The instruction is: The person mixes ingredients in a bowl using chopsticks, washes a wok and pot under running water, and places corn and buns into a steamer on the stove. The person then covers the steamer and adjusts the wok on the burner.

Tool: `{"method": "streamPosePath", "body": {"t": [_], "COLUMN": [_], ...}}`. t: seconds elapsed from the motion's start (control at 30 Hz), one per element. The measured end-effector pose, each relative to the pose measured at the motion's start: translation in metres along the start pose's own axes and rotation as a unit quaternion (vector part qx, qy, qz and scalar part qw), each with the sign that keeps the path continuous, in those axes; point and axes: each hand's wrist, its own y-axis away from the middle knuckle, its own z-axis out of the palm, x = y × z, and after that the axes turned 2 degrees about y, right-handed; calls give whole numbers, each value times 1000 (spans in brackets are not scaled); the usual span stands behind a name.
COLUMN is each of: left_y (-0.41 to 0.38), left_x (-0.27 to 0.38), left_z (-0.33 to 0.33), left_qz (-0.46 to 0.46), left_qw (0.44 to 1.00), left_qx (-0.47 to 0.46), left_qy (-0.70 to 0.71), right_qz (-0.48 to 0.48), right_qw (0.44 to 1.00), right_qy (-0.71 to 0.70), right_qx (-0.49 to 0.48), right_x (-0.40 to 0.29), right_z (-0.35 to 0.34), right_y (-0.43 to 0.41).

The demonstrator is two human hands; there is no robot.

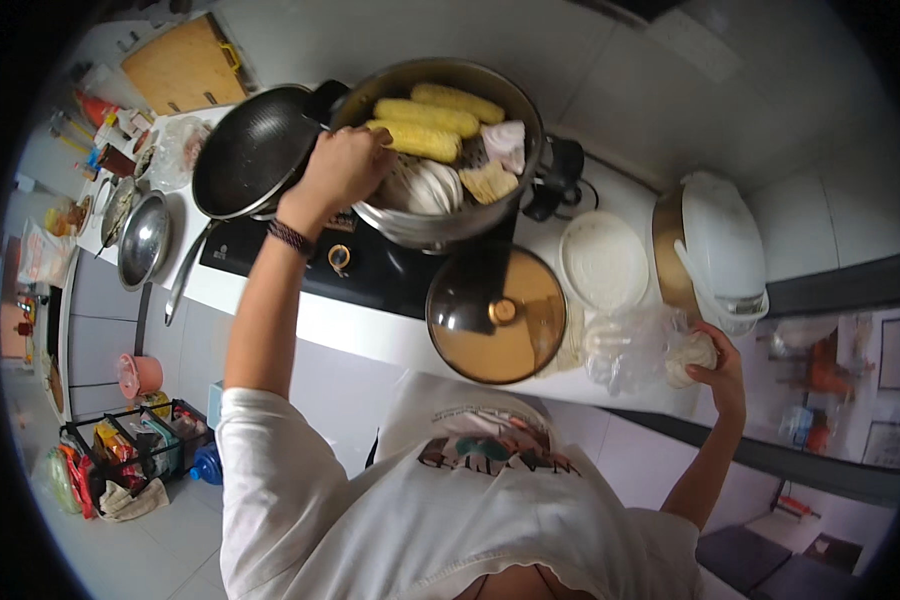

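Observation:
A metal steamer pot (529,172) holds three yellow corn cobs (424,118), a white pleated bun (433,187), a yellowish piece of food (489,181) and a pale purplish piece (504,142). My left hand (352,169) reaches over the pot's left rim, fingers bent down by the nearest cob and the bun. Its fingertips are partly hidden, so I cannot tell whether it grips anything. At the counter's right end, my right hand (722,371) holds a pale bun (690,360), thumb across the front. A clear plastic bag (622,345) with pale contents lies beside it.
A wok (251,150) sits left of the pot on the black cooktop (390,270), handle jutting over the front edge. A glass lid (495,345) lies near the counter edge. Right are a white plate (604,259) and a white appliance (724,240); left, a metal bowl (144,240).

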Motion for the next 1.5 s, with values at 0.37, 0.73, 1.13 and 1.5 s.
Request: {"method": "streamPosePath", "body": {"t": [0.37, 0.73, 1.13, 1.5], "left_y": [72, 163, 162, 130], "left_x": [-12, -33, -7, 159], "left_z": [-19, -3, -8, -124], "left_qz": [-127, -203, -148, 300], "left_qw": [916, 897, 896, 817], "left_qx": [312, 300, 290, 152], "left_qy": [220, 253, 302, 469], "right_qz": [-308, -327, -439, -399], "right_qw": [932, 805, 801, 915], "right_qy": [-1, 399, 382, -54], "right_qx": [-189, -293, -140, 19], "right_x": [-216, -230, -226, -176], "right_z": [266, 419, 407, 219], "right_y": [-127, -211, -183, -96]}}
